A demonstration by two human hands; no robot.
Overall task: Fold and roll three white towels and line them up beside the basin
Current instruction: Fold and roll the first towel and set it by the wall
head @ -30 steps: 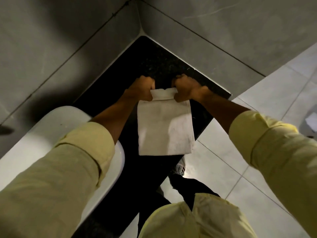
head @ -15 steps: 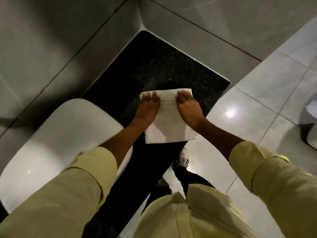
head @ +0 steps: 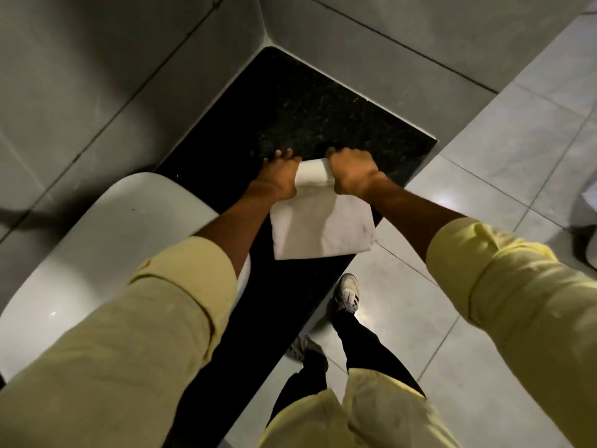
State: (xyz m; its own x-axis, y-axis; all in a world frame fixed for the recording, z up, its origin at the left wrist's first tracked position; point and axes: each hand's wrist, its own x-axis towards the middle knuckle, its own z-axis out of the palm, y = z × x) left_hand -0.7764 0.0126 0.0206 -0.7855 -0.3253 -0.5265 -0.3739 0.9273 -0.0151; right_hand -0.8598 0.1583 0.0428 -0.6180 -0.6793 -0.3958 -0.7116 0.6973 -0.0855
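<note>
A folded white towel (head: 321, 226) lies on the black stone counter (head: 310, 111), to the right of the white basin (head: 106, 240). Its far end is curled into a short roll between my hands. My left hand (head: 277, 179) grips the roll's left end, fingers curled over it. At the roll's right end, my right hand (head: 352, 173) is closed around it. The towel's flat near part reaches the counter's front edge. I see no other towels.
Grey tiled walls meet in a corner behind the counter. The pale tiled floor (head: 484, 176) lies to the right, with my shoe (head: 348, 294) and dark trouser legs below the counter edge. A white object (head: 589, 202) shows at the far right edge.
Half a second ago my hands lay flat on the towel's far fold. Now both hands are curled around that end, which has become a thicker roll drawn toward me.
</note>
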